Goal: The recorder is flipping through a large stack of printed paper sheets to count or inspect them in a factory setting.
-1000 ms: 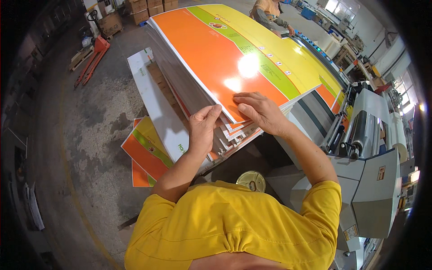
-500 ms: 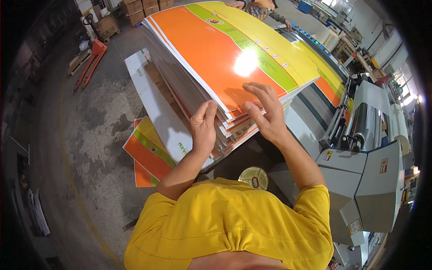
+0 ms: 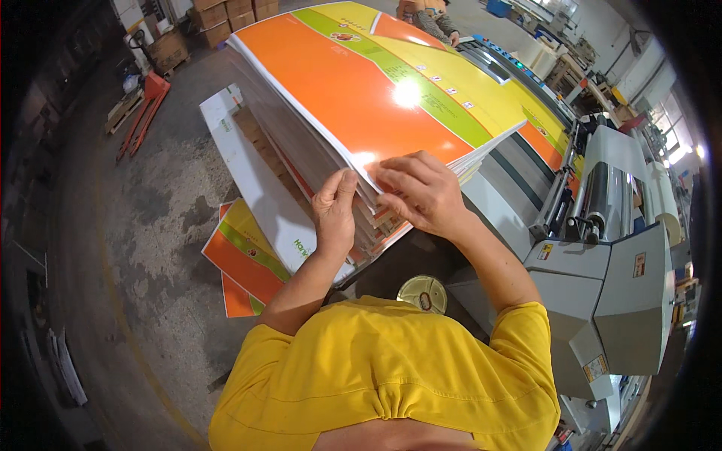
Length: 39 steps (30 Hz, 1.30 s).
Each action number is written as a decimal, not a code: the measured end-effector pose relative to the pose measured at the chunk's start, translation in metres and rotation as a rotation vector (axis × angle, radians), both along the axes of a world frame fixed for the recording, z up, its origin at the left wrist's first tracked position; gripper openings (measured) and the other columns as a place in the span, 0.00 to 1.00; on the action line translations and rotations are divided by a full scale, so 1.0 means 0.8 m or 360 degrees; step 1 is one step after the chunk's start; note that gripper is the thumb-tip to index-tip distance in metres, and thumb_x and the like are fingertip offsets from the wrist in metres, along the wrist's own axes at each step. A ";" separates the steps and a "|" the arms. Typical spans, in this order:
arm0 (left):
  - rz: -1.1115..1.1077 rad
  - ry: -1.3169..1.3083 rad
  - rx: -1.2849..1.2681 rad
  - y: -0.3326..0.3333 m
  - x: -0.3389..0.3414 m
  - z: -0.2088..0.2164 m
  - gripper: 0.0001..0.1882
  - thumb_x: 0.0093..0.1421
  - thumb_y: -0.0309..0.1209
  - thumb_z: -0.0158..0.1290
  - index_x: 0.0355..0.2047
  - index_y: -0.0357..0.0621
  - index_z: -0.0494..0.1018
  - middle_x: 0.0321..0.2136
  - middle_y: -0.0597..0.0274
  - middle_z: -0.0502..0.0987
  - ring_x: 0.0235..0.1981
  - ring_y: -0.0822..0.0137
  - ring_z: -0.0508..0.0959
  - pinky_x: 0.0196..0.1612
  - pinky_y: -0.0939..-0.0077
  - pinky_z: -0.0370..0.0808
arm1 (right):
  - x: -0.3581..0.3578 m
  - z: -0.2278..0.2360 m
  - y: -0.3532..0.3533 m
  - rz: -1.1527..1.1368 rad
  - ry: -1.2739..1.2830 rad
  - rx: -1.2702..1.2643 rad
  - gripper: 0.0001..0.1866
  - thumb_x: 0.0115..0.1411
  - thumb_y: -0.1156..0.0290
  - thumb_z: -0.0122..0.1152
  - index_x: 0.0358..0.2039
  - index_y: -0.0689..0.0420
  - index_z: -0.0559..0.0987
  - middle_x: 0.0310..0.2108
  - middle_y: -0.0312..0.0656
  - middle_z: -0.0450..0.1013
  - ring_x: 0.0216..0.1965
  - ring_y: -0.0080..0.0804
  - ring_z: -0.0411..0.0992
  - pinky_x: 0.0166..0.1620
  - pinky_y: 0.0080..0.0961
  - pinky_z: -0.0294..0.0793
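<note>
A tall stack of large glossy printed sheets [image 3: 331, 83], orange, green and yellow, stands in front of me. At its near left corner my left hand [image 3: 335, 214] is closed, thumb against fingers on the sheet edges. Just to the right, my right hand [image 3: 425, 194] has its thumb and fingers closed about the near corner of the upper sheets. The top sheets' near edge curves up slightly between my hands. How many sheets each hand grips is hidden.
Beyond the stack, a co-worker's hand [image 3: 453, 37] is near another sheet [image 3: 406, 30] on top. A roller machine [image 3: 602, 203] stands to the right. Below are loose printed sheets [image 3: 244, 259], a white board [image 3: 259, 180] and a round tin [image 3: 421, 293]. A red pallet jack [image 3: 147, 113] stands left.
My right hand has moved left and inward to the near corner and its fingers have closed there. Another sheet's orange part now shows at the stack's far end, near the co-worker.
</note>
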<state>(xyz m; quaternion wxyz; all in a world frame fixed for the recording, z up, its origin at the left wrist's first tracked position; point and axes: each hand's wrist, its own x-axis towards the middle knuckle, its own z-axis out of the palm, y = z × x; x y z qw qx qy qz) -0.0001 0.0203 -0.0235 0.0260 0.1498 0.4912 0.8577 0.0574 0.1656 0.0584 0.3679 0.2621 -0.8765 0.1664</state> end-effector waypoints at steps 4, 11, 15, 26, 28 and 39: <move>0.0016 0.0026 -0.0135 -0.006 -0.006 -0.006 0.09 0.62 0.32 0.50 0.33 0.38 0.75 0.24 0.76 0.69 0.26 0.84 0.64 0.30 0.88 0.62 | -0.023 -0.004 0.004 -0.0194 0.0269 0.0052 0.08 0.50 0.73 0.64 0.31 0.60 0.77 0.25 0.39 0.72 0.24 0.31 0.69 0.28 0.23 0.69; -0.0126 -0.0070 0.0040 -0.013 -0.002 0.000 0.09 0.62 0.30 0.49 0.26 0.38 0.71 0.21 0.77 0.63 0.25 0.83 0.59 0.29 0.87 0.58 | -0.015 0.048 -0.004 -0.0389 0.0344 -0.0762 0.02 0.51 0.77 0.58 0.27 0.60 0.76 0.20 0.44 0.70 0.20 0.36 0.68 0.23 0.26 0.67; -0.0269 -0.0174 0.0182 -0.011 -0.005 -0.002 0.04 0.59 0.25 0.49 0.31 0.40 0.73 0.25 0.73 0.70 0.26 0.83 0.64 0.27 0.87 0.60 | -0.012 0.009 -0.005 -0.0281 0.0299 -0.0109 0.03 0.48 0.75 0.61 0.26 0.56 0.76 0.22 0.38 0.70 0.22 0.34 0.68 0.22 0.28 0.67; -0.0163 -0.0082 0.0037 -0.009 -0.002 -0.008 0.12 0.62 0.35 0.51 0.36 0.36 0.75 0.29 0.74 0.71 0.32 0.81 0.65 0.37 0.85 0.64 | 0.012 0.016 -0.023 -0.0419 -0.0449 -0.0105 0.13 0.52 0.60 0.61 0.31 0.56 0.78 0.31 0.41 0.72 0.32 0.39 0.68 0.34 0.32 0.69; -0.0164 -0.0046 0.0059 -0.006 -0.002 -0.007 0.13 0.62 0.36 0.51 0.36 0.36 0.75 0.29 0.73 0.71 0.32 0.81 0.66 0.38 0.85 0.64 | 0.009 0.018 -0.030 -0.0475 -0.0428 -0.0067 0.15 0.49 0.57 0.63 0.30 0.56 0.78 0.30 0.41 0.70 0.32 0.39 0.68 0.34 0.32 0.69; -0.0067 0.0034 -0.0027 -0.006 -0.002 -0.009 0.05 0.59 0.25 0.51 0.31 0.36 0.74 0.27 0.72 0.69 0.30 0.79 0.66 0.35 0.85 0.61 | -0.022 0.053 -0.009 -0.0587 -0.0070 -0.0377 0.03 0.48 0.76 0.57 0.21 0.62 0.74 0.17 0.46 0.66 0.17 0.39 0.67 0.23 0.28 0.66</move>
